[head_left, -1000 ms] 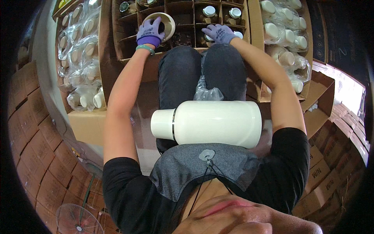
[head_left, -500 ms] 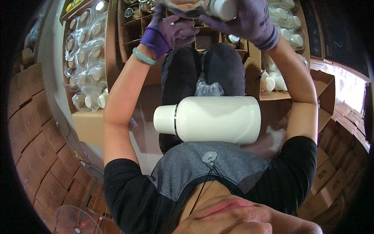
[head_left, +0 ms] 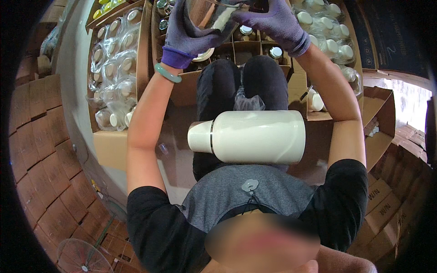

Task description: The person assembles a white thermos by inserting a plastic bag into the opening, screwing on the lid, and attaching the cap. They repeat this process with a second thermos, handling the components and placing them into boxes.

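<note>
At the top edge, between my purple-gloved hands, is a shiny, mirror-like rounded vessel, partly cut off by the picture's edge. My left hand is closed around its left side. My right hand curls its fingers on the right side. Below my left glove shows a pale round rim; what it belongs to is hidden. Across my lap lies a large white vacuum flask, its narrower cap end to the left, touched by neither hand. A crumpled clear plastic bag rests between my thighs, beyond the flask.
Ahead of my knees stands a divided carton holding silver-topped bottles. Cartons with plastic-wrapped, white-capped flasks flank it on the left and right. Stacked cartons line the left; a fan is at lower left.
My left hand has gone from spread fingers to closing on the mirror-like vessel. The white cap seen by my right hand no longer shows. The whole view has shifted slightly.
</note>
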Tool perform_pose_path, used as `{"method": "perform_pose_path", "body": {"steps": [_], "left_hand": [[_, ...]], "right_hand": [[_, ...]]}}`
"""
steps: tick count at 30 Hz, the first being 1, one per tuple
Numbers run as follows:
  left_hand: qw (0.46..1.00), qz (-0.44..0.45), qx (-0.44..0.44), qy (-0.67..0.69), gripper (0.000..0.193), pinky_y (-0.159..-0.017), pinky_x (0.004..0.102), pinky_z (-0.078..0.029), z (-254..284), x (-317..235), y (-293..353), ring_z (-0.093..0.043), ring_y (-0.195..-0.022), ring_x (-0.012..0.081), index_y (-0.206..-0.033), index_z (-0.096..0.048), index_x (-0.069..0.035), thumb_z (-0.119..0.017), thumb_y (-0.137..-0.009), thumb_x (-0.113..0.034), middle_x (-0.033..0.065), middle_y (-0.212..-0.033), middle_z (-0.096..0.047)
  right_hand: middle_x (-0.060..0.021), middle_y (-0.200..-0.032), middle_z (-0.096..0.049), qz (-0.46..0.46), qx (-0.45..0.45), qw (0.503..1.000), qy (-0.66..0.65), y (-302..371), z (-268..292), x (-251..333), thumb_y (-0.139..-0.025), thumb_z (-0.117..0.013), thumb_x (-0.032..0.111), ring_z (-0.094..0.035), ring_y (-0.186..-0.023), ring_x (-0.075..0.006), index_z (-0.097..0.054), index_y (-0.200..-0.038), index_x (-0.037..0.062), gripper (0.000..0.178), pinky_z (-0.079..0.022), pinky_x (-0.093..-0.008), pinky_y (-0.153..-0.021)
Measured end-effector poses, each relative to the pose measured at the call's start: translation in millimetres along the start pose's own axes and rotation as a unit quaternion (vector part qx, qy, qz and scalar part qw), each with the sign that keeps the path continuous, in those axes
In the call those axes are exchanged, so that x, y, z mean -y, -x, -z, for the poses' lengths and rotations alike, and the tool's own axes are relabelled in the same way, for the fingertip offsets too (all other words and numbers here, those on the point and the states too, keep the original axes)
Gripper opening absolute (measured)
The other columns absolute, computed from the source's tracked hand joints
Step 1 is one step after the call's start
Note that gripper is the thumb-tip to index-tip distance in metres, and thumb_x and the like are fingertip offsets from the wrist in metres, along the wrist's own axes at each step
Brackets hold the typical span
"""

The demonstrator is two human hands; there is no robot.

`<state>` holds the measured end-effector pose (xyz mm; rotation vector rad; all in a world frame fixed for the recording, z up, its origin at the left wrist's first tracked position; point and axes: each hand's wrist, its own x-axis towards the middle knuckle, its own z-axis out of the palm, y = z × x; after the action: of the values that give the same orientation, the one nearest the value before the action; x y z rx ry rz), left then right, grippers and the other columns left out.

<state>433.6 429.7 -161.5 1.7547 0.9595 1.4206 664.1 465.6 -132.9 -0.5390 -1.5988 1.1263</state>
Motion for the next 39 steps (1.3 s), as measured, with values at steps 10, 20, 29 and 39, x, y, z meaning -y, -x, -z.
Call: {"method": "perform_pose_path", "body": {"steps": [10, 20, 29, 39], "left_hand": [[0.914, -0.129, 0.090, -0.375, 0.101, -0.102, 0.0464, -0.041, 3.1, -43.2, 2.8, -0.052, -0.122, 0.0369, -0.137, -0.043, 0.005, -0.089, -0.062, -0.044, 0.0233, -0.130, -0.055], [0.973, -0.077, 0.002, -0.217, 0.059, -0.105, 0.0372, -0.040, 49.3, -1.3, 14.3, -0.051, -0.123, 0.0310, -0.142, -0.039, 0.006, -0.057, -0.097, -0.028, 0.0219, -0.136, -0.050], [0.976, 0.086, -0.052, 0.194, 0.031, -0.090, 0.0335, -0.052, 70.7, 76.3, -33.9, -0.063, -0.096, 0.0186, -0.130, -0.049, -0.003, -0.037, -0.107, -0.020, 0.0091, -0.112, -0.066], [0.818, 0.442, 0.050, -0.364, 0.056, -0.055, 0.0396, -0.052, 116.4, 134.8, -37.9, -0.064, -0.064, 0.0279, -0.132, -0.043, -0.005, -0.066, -0.089, -0.030, 0.0172, -0.083, -0.065]], "right_hand": [[-0.0226, -0.144, -0.042, 0.130, 0.230, 0.922, 0.281, -23.2, 33.6, 42.2, -0.057, -0.095, 0.034, -0.044, -0.132, -0.0303, -0.027, -0.148, -0.0041, 0.120, -0.036, -0.0399, -0.111], [-0.0100, -0.137, -0.053, -0.237, 0.082, 0.956, -0.154, -17.7, 73.9, 14.1, -0.089, -0.068, 0.028, -0.050, -0.125, -0.0193, -0.038, -0.145, 0.0024, 0.068, -0.041, -0.0360, -0.106], [-0.0109, -0.134, -0.051, 0.016, 0.074, 0.978, 0.192, -80.1, 53.3, 19.5, -0.068, -0.091, 0.026, -0.048, -0.125, -0.0191, -0.037, -0.142, 0.0029, 0.095, -0.041, -0.0345, -0.105], [-0.0195, -0.130, -0.051, 0.361, 0.205, 0.770, 0.484, -93.1, 37.1, 62.0, -0.056, -0.090, 0.031, -0.052, -0.117, -0.0388, -0.043, -0.138, 0.0059, 0.097, -0.045, -0.0470, -0.099]]}}
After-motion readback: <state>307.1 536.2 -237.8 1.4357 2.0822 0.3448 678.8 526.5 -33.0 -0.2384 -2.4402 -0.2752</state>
